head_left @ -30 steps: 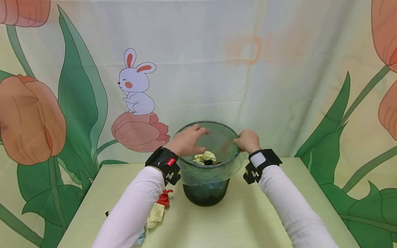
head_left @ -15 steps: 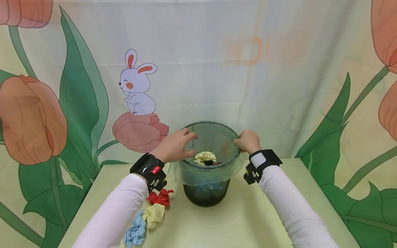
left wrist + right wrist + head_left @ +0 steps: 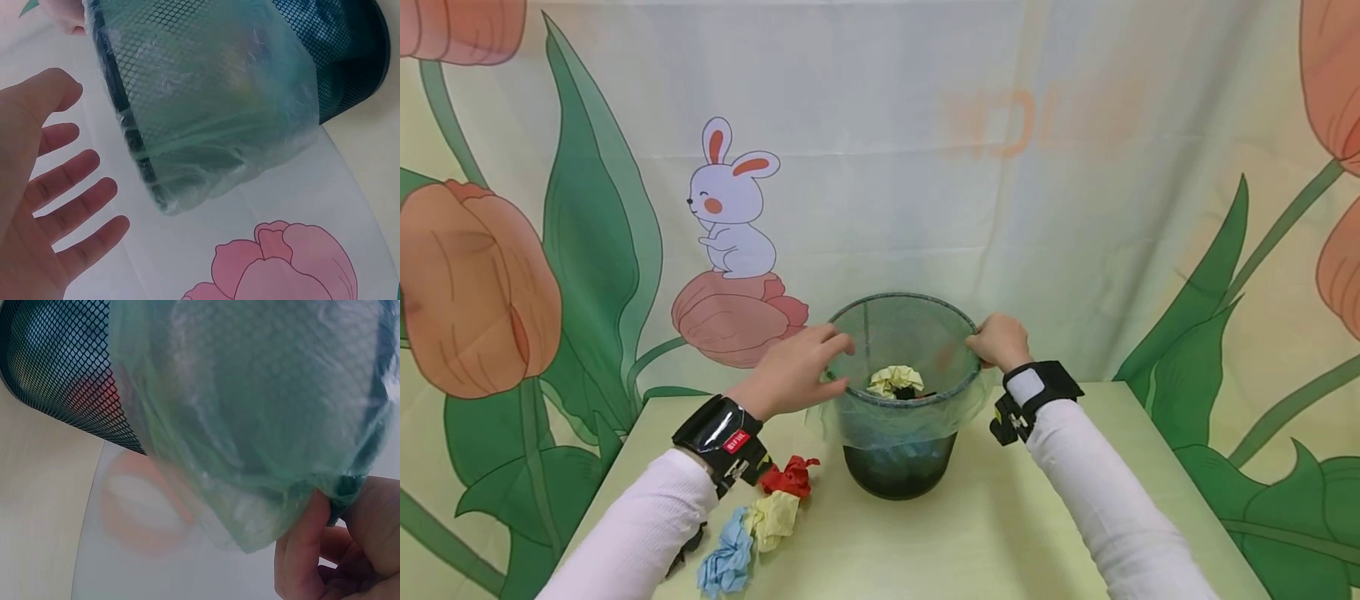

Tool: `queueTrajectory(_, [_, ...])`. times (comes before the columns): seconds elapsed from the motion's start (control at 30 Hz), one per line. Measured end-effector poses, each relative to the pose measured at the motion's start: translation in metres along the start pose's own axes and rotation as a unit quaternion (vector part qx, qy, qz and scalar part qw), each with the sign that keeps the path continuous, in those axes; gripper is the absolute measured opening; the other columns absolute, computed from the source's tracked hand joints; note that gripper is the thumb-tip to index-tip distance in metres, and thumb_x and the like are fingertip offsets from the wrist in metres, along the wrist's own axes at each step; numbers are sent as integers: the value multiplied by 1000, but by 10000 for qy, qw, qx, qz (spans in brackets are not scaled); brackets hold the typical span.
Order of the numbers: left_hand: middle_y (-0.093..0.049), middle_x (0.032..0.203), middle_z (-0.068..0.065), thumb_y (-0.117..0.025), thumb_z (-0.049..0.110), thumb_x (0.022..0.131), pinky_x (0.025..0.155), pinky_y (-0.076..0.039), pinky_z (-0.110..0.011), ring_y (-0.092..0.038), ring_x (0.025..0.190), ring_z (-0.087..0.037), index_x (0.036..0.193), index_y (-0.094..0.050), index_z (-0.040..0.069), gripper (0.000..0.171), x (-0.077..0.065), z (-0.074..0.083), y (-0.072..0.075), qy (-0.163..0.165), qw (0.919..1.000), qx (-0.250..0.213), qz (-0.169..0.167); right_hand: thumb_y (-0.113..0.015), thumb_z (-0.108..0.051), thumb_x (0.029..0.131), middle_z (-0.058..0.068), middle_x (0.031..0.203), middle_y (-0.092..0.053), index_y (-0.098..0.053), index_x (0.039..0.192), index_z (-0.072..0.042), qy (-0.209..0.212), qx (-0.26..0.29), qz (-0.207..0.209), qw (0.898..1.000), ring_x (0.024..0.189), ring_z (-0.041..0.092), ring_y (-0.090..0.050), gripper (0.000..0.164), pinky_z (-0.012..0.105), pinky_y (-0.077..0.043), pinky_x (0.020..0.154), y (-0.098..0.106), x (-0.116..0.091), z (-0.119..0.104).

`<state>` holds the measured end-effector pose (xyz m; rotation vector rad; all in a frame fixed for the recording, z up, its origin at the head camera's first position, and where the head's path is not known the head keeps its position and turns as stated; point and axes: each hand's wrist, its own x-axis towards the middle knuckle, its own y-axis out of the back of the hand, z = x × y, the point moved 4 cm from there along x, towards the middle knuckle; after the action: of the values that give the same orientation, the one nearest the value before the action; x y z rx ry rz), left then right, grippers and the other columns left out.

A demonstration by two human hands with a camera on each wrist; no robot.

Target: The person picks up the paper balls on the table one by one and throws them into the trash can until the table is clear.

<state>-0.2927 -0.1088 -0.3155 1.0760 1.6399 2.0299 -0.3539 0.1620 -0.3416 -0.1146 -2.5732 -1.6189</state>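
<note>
The black mesh wastebasket (image 3: pixel 893 485) stands upright on the pale table (image 3: pixel 1037 517), its green plastic liner (image 3: pixel 910 429) folded down over the rim. The right hand (image 3: pixel 1003 340) pinches the lined rim at the basket's right side, thumb and fingers closed about it. The left hand (image 3: pixel 793 371) is spread wide and empty, just beside the rim's left side and apart from it in the left wrist view. Inside the basket, a crumpled yellow paper (image 3: pixel 897 380) shows beside black material. Left of the basket lie crumpled papers: red (image 3: pixel 788 477), yellow (image 3: pixel 772 521) and blue (image 3: pixel 727 557), plus a crumpled black piece (image 3: pixel 691 543) partly hidden by the left sleeve (image 3: pixel 632 525).
</note>
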Motion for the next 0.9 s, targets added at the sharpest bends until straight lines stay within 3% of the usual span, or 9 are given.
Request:
queueTrajectory(0.17, [-54,96,-1,-67,26,81,56,-44,-23,-50,73,-13,102,-58,16,25,-12,-1,5,-59,9997,27,228,-53,-8,81,-8,33,-32,-29,39,-19,34,-29,37,10000,37,10,-50,49,16,-17,36,0,1,0])
queueTrajectory(0.4, [-54,92,0,-67,27,80,58,-44,-21,-49,76,-12,98,-60,15,23,-33,-3,-2,81,9998,136,125,-53,-8,80,-9,33,-34,-28,38,-20,65,-1,114,9999,35,7,-47,49,15,-19,34,-1,1,0])
queueTrajectory(0.6, [-51,86,4,-68,29,78,53,-37,-17,-44,69,-9,95,-59,18,22,-49,-2,-14,144,9996,223,22,-53,-8,79,-8,33,-34,-29,39,-19,70,27,83,9999,35,7,-47,49,15,-18,35,-2,1,1])
queueTrajectory(0.9, [-55,95,1,-71,28,76,66,-50,-25,-51,79,-11,102,-60,16,31,-81,-8,-43,386,9988,-2,-310,-52,-7,79,-9,33,-32,-28,39,-19,77,28,90,9999,34,7,-45,48,16,-17,35,-2,1,1])
